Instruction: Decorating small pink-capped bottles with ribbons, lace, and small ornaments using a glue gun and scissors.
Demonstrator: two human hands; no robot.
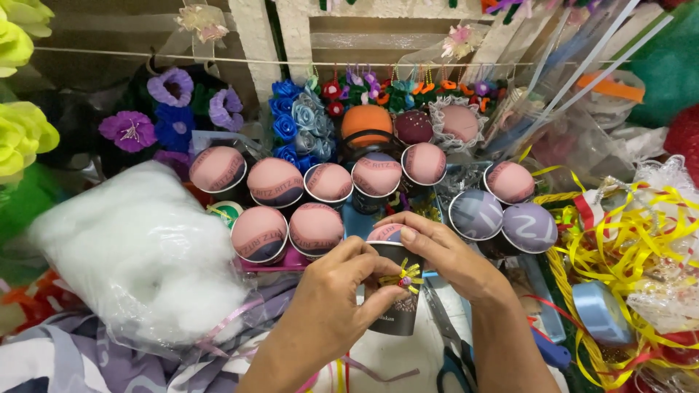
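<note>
Cup [397, 309]: sitting upright between both hands, just before the rows of pincushions [315, 228].
Left hand [331, 291]: pinching a yellow bow [403, 277] against the cup's front.
Right hand [444, 251]: gripping the cup's rim and side.

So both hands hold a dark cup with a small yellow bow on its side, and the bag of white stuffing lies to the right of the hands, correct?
Not quite. In the head view, the bag of stuffing lies to the left of the hands, not the right. The rest holds: the left hand and right hand hold the dark cup with the yellow bow on its side.
</note>
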